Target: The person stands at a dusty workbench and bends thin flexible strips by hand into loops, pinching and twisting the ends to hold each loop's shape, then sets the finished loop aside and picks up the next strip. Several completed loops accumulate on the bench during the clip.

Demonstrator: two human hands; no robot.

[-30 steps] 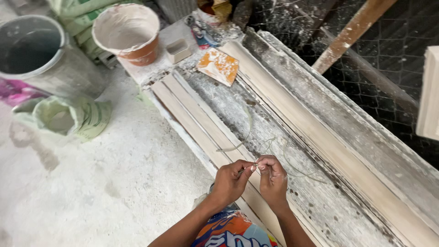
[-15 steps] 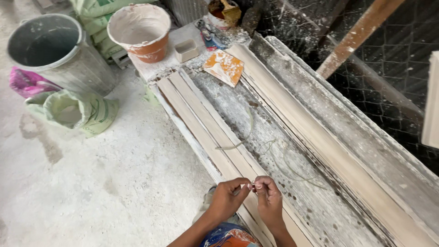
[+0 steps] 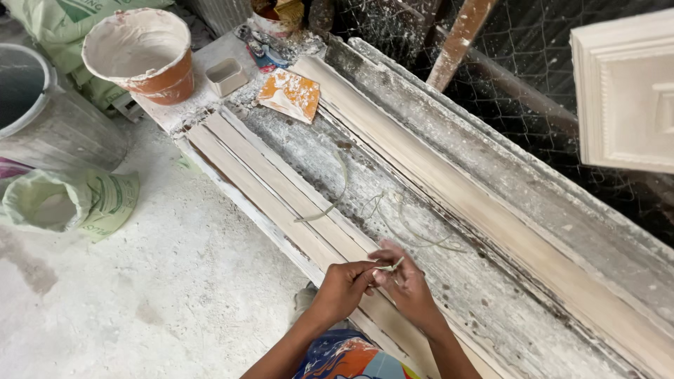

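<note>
Landmark: long plaster-crusted mould bench (image 3: 491,210), running diagonally from upper left to lower right.

1. Left hand (image 3: 344,286): over the near edge of the bench, fingertips brought together against those of the other hand, pinching a pale fibre strand (image 3: 388,267).
2. Right hand (image 3: 407,288): just beside the left and touching it at the fingertips, thumb and fingers closed on the same strand. Both hands together, clamped on the strand.
3. Fibre strand: short pale piece held between the two hands, above the bench's near rails. Whether it joins the loose fibres is not clear.
4. Loose fibres (image 3: 407,221): thin greenish loops lying on the bench surface, just beyond the hands.
5. Curved strip (image 3: 330,203): a single bent length on the bench, to the left of the loose fibres.
6. Orange tile (image 3: 289,95): plaster-spattered, flat on the far left end of the bench.
7. Small rectangular tub (image 3: 226,76): beside the tile at the bench's far end.
8. Orange bucket (image 3: 140,52): white-coated inside, standing at the far left end of the bench.
9. Grey drum (image 3: 42,119): on the floor, left of the bench.
10. Open green sack (image 3: 70,203): on the floor, left of the bench, near the drum.
11. White moulded panel (image 3: 625,91): beyond the bench's far side, at upper right.
</note>
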